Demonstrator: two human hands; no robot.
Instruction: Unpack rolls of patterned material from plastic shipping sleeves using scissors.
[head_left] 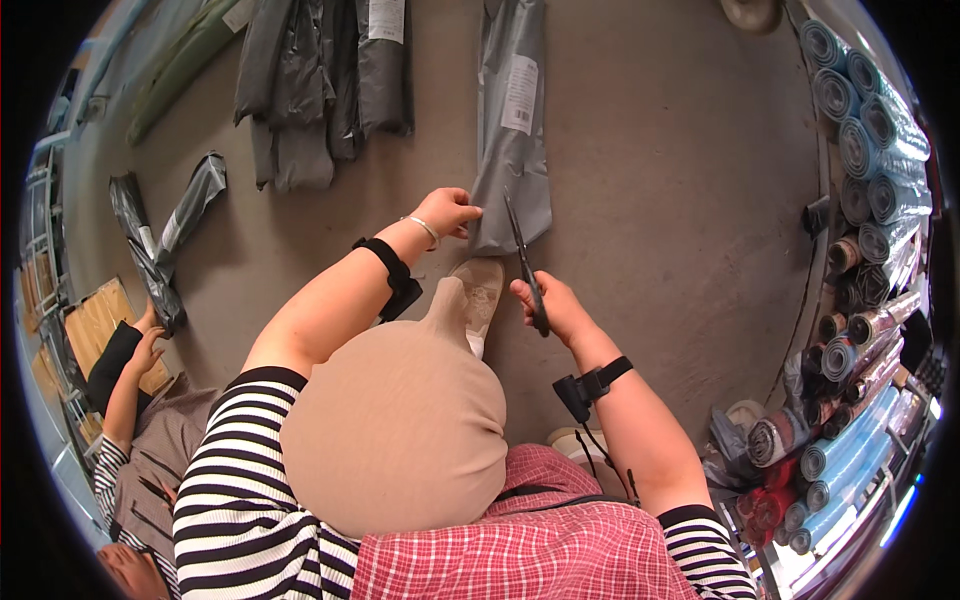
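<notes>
I wear a top with black and white striped short sleeves and a red and white checked apron or bib over it. My trousers are beige, my shoe light tan. Each wrist carries a black strap, the right one trailing a thin cable; a slim bracelet, perhaps silver, circles my left wrist.

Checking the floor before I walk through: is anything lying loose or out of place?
Yes. Grey bags lie in a loose heap on the floor, and two more lie crumpled to the left. The left hand pinches one long bag; the right hand holds open scissors.
</notes>
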